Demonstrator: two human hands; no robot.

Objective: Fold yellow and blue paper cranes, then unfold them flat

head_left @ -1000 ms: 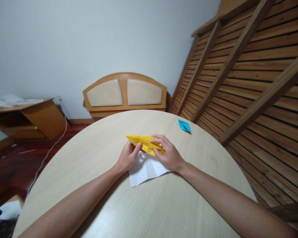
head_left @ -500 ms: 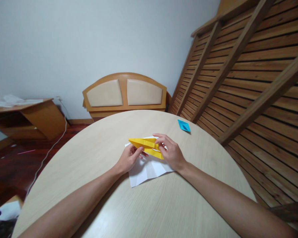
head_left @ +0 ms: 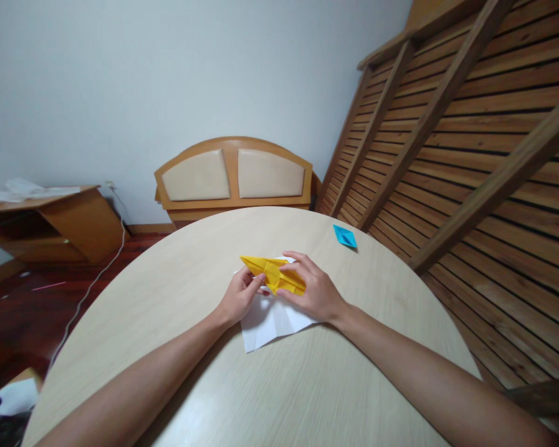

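Observation:
A folded piece of yellow paper (head_left: 274, 273), pointed at its left end, is held between my two hands above a creased white sheet (head_left: 272, 323). My left hand (head_left: 243, 293) pinches its left part, thumb on top and fingers underneath. Around its right end my right hand (head_left: 314, 285) is curled, with the thumb at the near edge and the fingers over the far edge. The right tip of the yellow paper is partly hidden by that hand. Farther back on the right lies a small blue folded-paper boat (head_left: 345, 236), apart from both hands.
All of this is on a round pale wooden table (head_left: 168, 298). Beyond it stands a headboard (head_left: 233, 171) against the wall. A slatted wooden frame (head_left: 447, 174) leans close along the right. To the left are a low desk (head_left: 81, 223) and a white cable (head_left: 90, 295) on the floor.
The yellow paper has tilted and its right part has come together from two separated flaps. My right hand has shifted left, its thumb now pressing the near edge. The blue boat has not moved.

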